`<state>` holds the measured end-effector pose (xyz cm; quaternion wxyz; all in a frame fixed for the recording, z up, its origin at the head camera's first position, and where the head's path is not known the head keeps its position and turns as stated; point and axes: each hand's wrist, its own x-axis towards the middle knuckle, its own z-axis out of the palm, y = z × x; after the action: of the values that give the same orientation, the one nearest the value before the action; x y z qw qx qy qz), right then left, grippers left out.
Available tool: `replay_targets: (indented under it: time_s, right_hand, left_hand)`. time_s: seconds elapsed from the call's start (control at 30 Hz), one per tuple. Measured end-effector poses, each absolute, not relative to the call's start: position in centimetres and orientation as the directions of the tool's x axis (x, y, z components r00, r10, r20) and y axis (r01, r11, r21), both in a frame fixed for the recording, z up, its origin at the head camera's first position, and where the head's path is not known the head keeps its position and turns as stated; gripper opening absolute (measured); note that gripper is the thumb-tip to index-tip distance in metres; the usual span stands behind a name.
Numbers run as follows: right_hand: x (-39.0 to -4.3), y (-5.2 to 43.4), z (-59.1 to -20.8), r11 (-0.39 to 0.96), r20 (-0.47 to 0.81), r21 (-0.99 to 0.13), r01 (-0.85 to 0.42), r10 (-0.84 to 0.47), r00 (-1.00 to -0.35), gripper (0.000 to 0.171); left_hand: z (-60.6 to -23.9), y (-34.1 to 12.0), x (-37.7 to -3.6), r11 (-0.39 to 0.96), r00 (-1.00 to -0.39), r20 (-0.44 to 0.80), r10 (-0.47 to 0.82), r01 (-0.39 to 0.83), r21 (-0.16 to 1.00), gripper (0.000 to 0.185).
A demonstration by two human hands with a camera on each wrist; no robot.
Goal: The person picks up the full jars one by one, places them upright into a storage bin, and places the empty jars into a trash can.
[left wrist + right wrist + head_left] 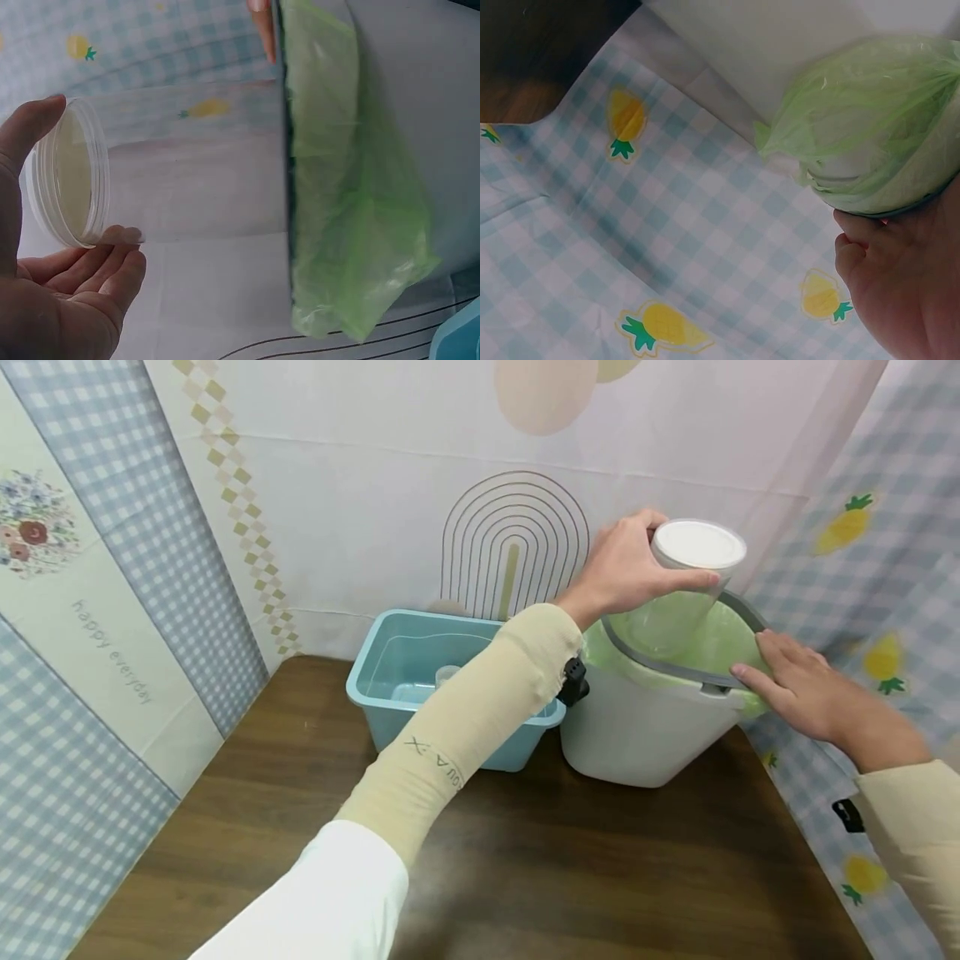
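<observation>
In the head view my left hand (626,564) grips a clear plastic jar (667,618) by its white lid (699,544). The jar is tilted, lid end up, and its lower part dips into a white trash bin (630,735) lined with a green bag. Seen from the left wrist, thumb and fingers span the lid (64,176), and the see-through jar body (195,165) looks empty. My right hand (810,693) holds the bin's grey rim (738,610) at the right, thumb along the front edge. From the right wrist, its fingers (862,229) bend against the rim beside the bunched green bag (855,127).
Left of the trash bin stands a light blue basin (367,681) with a small clear item (446,674) in it, partly covered by my left forearm. Both containers stand on a brown wooden table (525,860). Patterned cloths (360,510) hang behind and at both sides.
</observation>
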<state>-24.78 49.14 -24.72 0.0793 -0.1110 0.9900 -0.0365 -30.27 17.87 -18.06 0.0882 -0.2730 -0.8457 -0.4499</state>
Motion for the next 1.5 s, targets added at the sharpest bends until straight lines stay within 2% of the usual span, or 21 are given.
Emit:
replay_targets:
  time_s: [0.6, 0.83, 1.07, 1.2, 1.5]
  right_hand:
    - [-24.9, 49.5, -25.1, 0.972, -0.142, -0.095, -0.214, -0.226, -0.964, 0.087]
    - [-25.0, 49.4, -25.0, 0.972, -0.148, -0.096, -0.215, -0.227, -0.963, 0.087]
    - [-24.9, 49.4, -24.9, 0.972, -0.151, -0.107, -0.208, -0.223, -0.963, 0.087]
    - [-24.9, 49.4, -24.9, 0.972, -0.148, -0.106, -0.210, -0.225, -0.963, 0.087]
    - [-25.0, 49.4, -24.9, 0.967, -0.141, -0.116, -0.227, -0.242, -0.960, 0.086]
  left_hand:
    - [-24.6, 20.0, -31.0, 0.473, -0.837, 0.362, 0.411, 0.535, 0.700, 0.079]
    - [-25.5, 20.4, -30.7, 0.550, -0.798, 0.399, 0.451, 0.601, 0.579, 0.083]
    - [-25.4, 20.1, -29.8, 0.640, -0.796, 0.383, 0.468, 0.605, 0.475, 0.089]
    - [-25.0, 19.1, -29.1, 0.680, -0.781, 0.384, 0.493, 0.621, 0.390, 0.088]
    - [-24.3, 14.9, -27.7, 0.686, -0.738, 0.376, 0.560, 0.668, 0.289, 0.085]
